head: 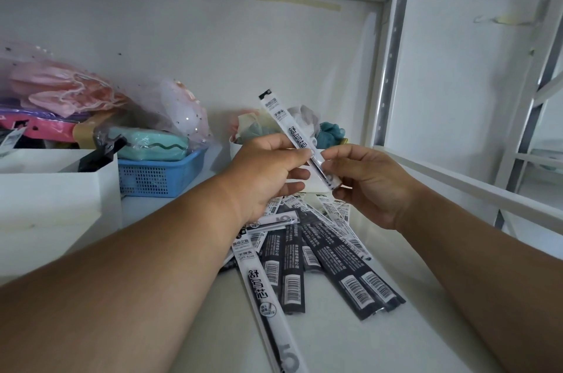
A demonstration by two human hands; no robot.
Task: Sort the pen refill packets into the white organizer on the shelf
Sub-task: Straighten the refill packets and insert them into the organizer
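A white pen refill packet (285,121) with black lettering is held upright and tilted above the shelf. My left hand (265,171) pinches its middle, and my right hand (370,186) pinches its lower end. Under both hands lies a pile of several black and white refill packets (323,253) on the white shelf (350,342). The white organizer (58,189) stands at the left, with black packets (100,153) sticking out of it.
A blue plastic basket (158,174) with a teal item stands behind the organizer. Pink bags in clear plastic (70,89) fill the back left. A white container with cloth items (307,128) sits at the back. The shelf's metal post (387,67) rises at right.
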